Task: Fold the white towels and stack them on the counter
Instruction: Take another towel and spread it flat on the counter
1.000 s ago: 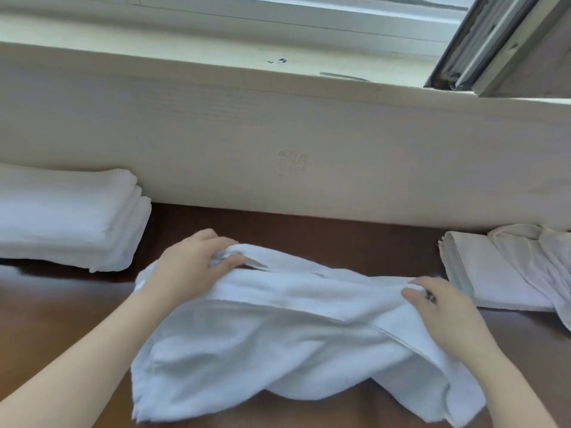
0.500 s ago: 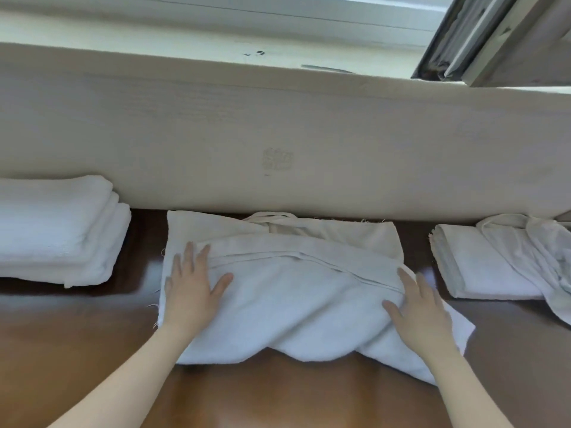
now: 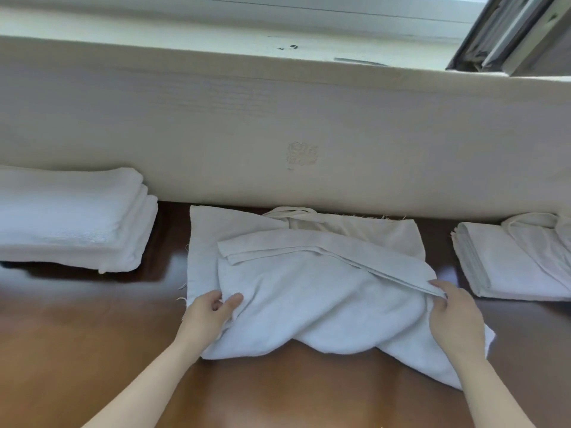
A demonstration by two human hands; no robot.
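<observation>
Flanking towel (image 3: 309, 301), folded stack (image 3: 71, 217) left, pile (image 3: 513, 264) right

Both bare forearms come up from the bottom edge, each angling forward. The left hand (image 3: 213, 313) sits low on the left, fingers curled and thumb closing against the fingertips in a pinch on the towel (image 3: 309, 298). The right hand (image 3: 454, 316) is across on the right, back of the hand up, fingers hooked round that towel's folded edge. The hands are well apart and the wrists straight.

left hand (image 3: 213, 315) pinches towel (image 3: 312, 301) | right hand (image 3: 455, 316) grips its edge
</observation>
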